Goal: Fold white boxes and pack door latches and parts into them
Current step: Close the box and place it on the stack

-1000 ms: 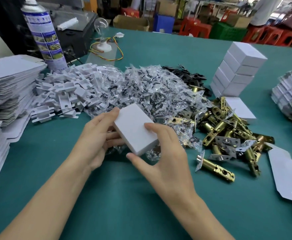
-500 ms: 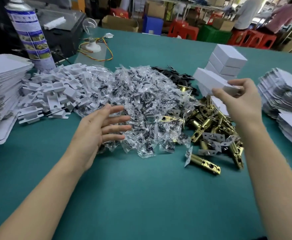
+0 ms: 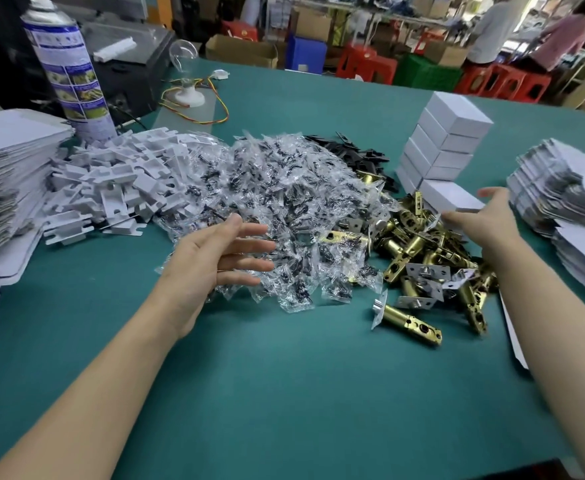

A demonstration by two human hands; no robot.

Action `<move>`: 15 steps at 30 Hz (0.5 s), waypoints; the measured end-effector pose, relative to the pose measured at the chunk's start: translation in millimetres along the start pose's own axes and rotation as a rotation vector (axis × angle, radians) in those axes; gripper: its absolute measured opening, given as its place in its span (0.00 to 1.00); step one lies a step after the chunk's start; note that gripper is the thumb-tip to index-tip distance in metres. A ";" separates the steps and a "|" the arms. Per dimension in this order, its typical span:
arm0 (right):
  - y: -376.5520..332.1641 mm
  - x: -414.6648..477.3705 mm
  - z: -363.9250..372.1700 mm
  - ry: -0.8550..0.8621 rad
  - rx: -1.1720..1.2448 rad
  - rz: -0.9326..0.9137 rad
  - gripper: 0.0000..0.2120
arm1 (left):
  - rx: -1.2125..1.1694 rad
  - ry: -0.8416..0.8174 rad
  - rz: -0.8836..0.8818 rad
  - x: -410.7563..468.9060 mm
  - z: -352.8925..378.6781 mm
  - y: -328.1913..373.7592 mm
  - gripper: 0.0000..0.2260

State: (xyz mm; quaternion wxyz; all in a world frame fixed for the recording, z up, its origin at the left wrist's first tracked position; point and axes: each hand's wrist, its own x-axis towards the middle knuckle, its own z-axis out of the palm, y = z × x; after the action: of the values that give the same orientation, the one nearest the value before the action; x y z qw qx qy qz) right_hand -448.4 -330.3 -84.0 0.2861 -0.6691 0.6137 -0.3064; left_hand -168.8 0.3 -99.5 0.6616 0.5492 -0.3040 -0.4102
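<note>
A stack of closed white boxes (image 3: 448,140) stands at the right of the green table (image 3: 284,393). One more closed white box (image 3: 452,199) lies in front of it, beside the pile of brass door latches (image 3: 429,251). My right hand (image 3: 485,220) hovers open just right of that box, fingers spread, holding nothing. My left hand (image 3: 214,258) is open over the near edge of a heap of clear screw bags (image 3: 284,202). Flat white box blanks (image 3: 561,188) are piled at the far right.
White plastic parts (image 3: 111,188) lie left of the bags, black plates (image 3: 360,150) behind them. More flat blanks (image 3: 3,174) are stacked at the left edge. A spray can (image 3: 67,71) and a bulb on a wired base (image 3: 187,81) stand at the back left.
My right hand carried the closed box from the middle to the right, set it down in front of the stack and let go. My left hand released the box and stayed over the bags.
</note>
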 end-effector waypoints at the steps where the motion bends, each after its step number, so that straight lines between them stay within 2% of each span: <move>1: -0.6 2.7 1.3 -0.012 -0.052 0.002 0.38 | 0.004 -0.002 0.000 -0.1 0.0 0.1 0.22; 7: -7.2 9.9 6.3 -0.041 -0.263 0.008 0.37 | 0.015 -0.017 0.000 -1.6 -0.3 0.7 0.22; 15: -7.5 13.6 6.6 -0.034 -0.295 0.007 0.35 | 0.025 -0.043 -0.002 -1.9 -0.6 0.6 0.19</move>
State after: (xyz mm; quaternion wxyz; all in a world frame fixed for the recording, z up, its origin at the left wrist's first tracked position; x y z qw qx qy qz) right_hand -437.8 -343.2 -81.8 0.1958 -0.7068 0.6495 -0.2004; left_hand -169.1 2.3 -98.9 0.6475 0.5487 -0.3227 -0.4189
